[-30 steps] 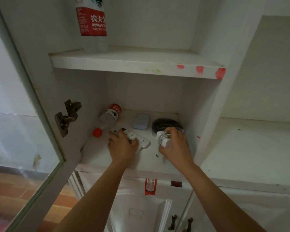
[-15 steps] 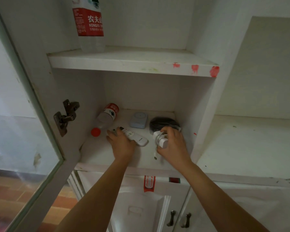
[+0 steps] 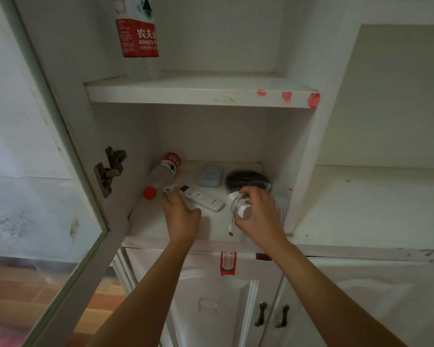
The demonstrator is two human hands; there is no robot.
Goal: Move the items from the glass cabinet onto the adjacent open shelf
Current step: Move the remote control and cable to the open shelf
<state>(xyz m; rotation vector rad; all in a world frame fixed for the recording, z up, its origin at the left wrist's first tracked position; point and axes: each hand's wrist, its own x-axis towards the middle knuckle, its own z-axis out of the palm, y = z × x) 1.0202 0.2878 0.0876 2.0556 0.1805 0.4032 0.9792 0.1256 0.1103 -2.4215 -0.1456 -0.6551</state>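
Hands work together inside the glass cabinet (image 3: 60, 171), likely to carry two items at once. Left hand (image 3: 181, 216) closes on the white remote (image 3: 206, 197) mid-shelf; right hand (image 3: 258, 216) grips the white charger with coiled cable (image 3: 238, 204) near the right wall. Open shelf (image 3: 361, 204) waits alongside.

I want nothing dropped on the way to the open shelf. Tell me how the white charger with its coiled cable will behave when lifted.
The white charger is a rigid block, so the right hand closed over it probably grips securely. Its cable looks floppy: a loose end with the plug already trails onto the shelf, so it will likely dangle and may snag. It seems light for its size.
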